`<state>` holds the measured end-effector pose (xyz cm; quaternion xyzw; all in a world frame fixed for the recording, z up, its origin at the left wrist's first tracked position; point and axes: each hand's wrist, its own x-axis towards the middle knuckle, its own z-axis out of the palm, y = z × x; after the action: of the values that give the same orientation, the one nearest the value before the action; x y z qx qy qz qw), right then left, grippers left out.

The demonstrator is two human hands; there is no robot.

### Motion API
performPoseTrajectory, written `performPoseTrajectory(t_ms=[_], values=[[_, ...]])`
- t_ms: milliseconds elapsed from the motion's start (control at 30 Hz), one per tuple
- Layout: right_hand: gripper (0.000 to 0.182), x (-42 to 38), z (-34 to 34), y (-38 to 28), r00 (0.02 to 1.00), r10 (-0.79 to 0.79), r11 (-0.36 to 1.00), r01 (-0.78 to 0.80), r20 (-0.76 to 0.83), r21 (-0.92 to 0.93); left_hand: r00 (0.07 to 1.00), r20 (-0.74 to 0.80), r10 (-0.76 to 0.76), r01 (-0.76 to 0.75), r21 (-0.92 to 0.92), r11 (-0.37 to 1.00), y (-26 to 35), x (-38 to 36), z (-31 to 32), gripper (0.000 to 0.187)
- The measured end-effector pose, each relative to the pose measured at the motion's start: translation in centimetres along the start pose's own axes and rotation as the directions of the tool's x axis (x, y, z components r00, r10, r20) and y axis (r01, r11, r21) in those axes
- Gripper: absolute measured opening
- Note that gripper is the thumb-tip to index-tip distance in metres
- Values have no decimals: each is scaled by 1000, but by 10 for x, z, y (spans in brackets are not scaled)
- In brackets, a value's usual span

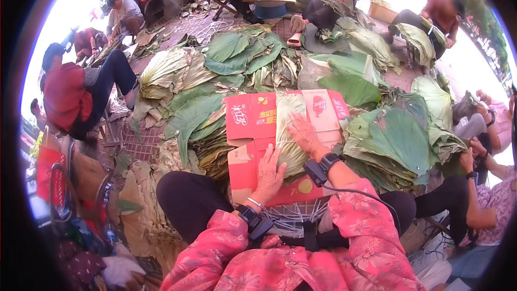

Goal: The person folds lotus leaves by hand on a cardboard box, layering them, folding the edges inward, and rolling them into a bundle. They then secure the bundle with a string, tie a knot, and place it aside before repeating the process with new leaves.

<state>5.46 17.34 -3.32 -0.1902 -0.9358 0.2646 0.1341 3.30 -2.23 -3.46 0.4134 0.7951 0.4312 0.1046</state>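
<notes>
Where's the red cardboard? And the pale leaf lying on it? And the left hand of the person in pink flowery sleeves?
Red cardboard (255, 121): head view, on its upper left panel.
Pale leaf (291, 157): head view, on its lower part.
Left hand (268, 175): head view, on its back.

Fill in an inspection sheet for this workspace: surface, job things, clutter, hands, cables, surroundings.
Surface: printed red cardboard in front of the person; its support is mostly hidden.
Job things: pale, elongated leaf bundle lying lengthwise on the cardboard; layers not countable.
Clutter: large leaf stacks to the right and left; white strips just below the cardboard's near edge.
Hands: left hand spread at the bundle's left edge; right hand spread at its right side.
Cables: black cable from the right wrist device.
Surroundings: several people seated around, some handling leaves.
</notes>
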Motion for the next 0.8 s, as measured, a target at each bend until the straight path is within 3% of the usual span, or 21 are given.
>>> performPoseTrajectory(t_ms=[33, 67, 200, 267, 333, 433, 467, 533, 567, 633, 667, 767, 800], values=[[59, -2, -6, -2, 998, 12, 995, -6, -60, 97, 997, -71, -30, 24, -84, 996, -4, 0, 1, 49], [59, -9, -11, -5, 998, -2, 1000, 2, -61, -3, 989, -136, -63, 40, -169, 985, -8, -2, 2, 46], [61, -47, 17, -29, 996, -59, 949, 75, 61, -306, 992, -117, 34, -31, 32, 999, -7, -4, 0, 36], [60, -54, 24, -32, 998, -40, 950, 54, 54, -308, 992, -104, 65, -49, 145, 988, -7, -3, -1, 33], [64, -51, 22, -34, 996, -2, 950, 28, 84, -312, 994, -90, 56, -45, 125, 991, -12, 1, -3, 33], [58, -42, 9, -22, 998, -29, 999, 30, -60, 15, 995, -83, -54, 50, -54, 997, -12, 7, 0, 35], [55, -41, 4, -17, 983, 78, 974, -39, -168, 223, 991, -76, -114, 103, -138, 985, -13, 7, 1, 36], [49, -49, -22, -24, 897, 336, 782, -97, -286, 615, 981, -12, -192, 172, -399, 901, -14, 10, 4, 40], [46, -55, -13, -12, 867, 407, 782, -168, -287, 600, 975, 30, -222, 205, -516, 832, -15, 12, 5, 42], [40, -67, 13, 11, 787, 538, 762, -302, -301, 573, 923, 122, -366, 370, -552, 747, -15, 21, 6, 44], [44, -79, 14, 8, 804, 554, 706, -315, -218, 635, 886, 172, -431, 448, -561, 696, -14, 26, 6, 45], [44, -85, 21, 1, 798, 557, 683, -281, -231, 675, 706, 538, -460, 708, -547, 446, 2, 39, -10, 43], [43, -84, 23, -2, 800, 572, 574, -230, -183, 786, 719, 562, -408, 693, -615, 375, 3, 39, -9, 41]])
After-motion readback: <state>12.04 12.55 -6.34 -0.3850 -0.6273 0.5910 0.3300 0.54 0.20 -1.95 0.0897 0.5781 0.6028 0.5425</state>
